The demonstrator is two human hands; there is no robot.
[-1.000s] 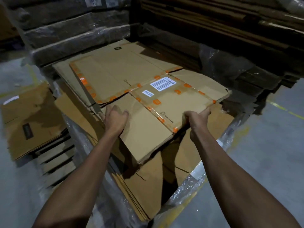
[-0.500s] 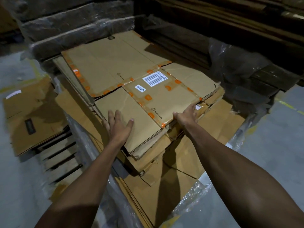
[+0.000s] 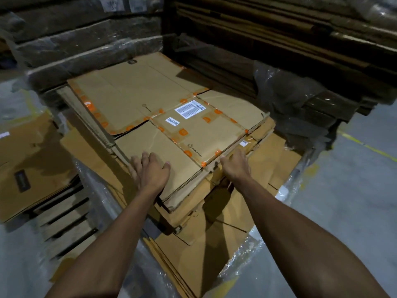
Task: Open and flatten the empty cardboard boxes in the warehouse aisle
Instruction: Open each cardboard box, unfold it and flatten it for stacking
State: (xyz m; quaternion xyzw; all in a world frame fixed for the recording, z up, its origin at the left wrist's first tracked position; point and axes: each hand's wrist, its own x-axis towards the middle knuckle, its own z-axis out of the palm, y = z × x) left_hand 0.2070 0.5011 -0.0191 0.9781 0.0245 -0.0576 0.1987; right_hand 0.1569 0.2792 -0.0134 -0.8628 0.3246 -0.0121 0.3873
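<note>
A flattened cardboard box (image 3: 193, 130) with orange tape and a white barcode label lies on top of a stack of flattened boxes (image 3: 214, 201). My left hand (image 3: 150, 171) rests flat on its near left flap, fingers spread. At the box's near right edge, my right hand (image 3: 235, 166) touches the cardboard with fingers pointing forward, the thumb beside an orange tape corner. A second flattened box (image 3: 120, 97) with orange tape lies beneath it toward the back left.
The stack sits on a plastic-wrapped pallet (image 3: 257, 244). More flattened brown cardboard (image 3: 28, 168) lies on wooden pallet slats (image 3: 64, 224) at left. Wrapped dark stacks (image 3: 86, 46) rise behind, with crumpled plastic (image 3: 300, 104) at right. Grey concrete floor (image 3: 354, 190) with a yellow line spreads to the right.
The lifted top box has been lowered flat onto the stack. Both hands went from gripping its near edge to lying on it, left palm pressing flat.
</note>
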